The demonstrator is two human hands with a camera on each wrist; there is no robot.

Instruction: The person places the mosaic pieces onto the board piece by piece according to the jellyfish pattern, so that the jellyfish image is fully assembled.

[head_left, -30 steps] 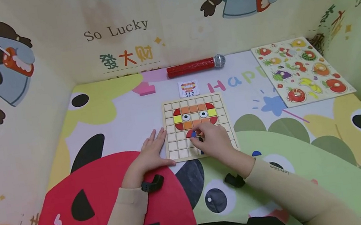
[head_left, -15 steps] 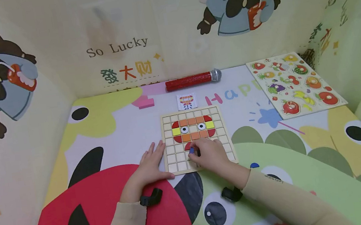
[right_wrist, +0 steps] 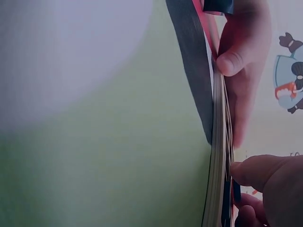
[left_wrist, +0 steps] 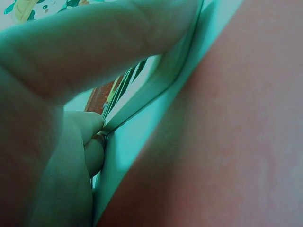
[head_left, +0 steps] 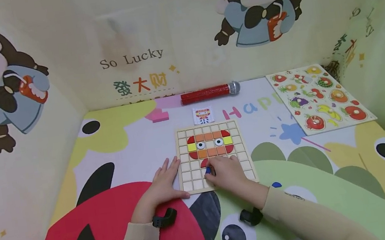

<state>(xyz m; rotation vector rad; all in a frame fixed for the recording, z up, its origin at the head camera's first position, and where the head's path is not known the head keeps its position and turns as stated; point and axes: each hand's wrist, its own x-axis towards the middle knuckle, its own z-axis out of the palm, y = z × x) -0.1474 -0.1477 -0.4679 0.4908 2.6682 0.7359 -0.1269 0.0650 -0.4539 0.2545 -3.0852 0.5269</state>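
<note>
A wooden grid board (head_left: 187, 177) lies on the table. Red, orange and yellow tiles and two eye tiles form a face in its upper part, with a red tile (head_left: 204, 162) below them. My right hand (head_left: 227, 172) pinches a small blue tile (head_left: 208, 170) just below that red tile, over the grid. In the right wrist view the blue tile (right_wrist: 236, 190) is between thumb and finger, close to the board's surface. My left hand (head_left: 162, 185) rests with spread fingers along the board's left edge, the thumb at its lower corner. My right hand covers some lower cells.
Behind the board lies a small pattern card (head_left: 203, 115). Farther back are a red microphone (head_left: 207, 93) and a pink block (head_left: 160, 117). A fruit puzzle board (head_left: 322, 97) lies at the right. Another blue piece (head_left: 276, 185) is beside my right forearm.
My right hand has brought the blue tile slightly toward me, from beside the red tile to below it. The head view has tilted up. My left hand stays at the board's edge.
</note>
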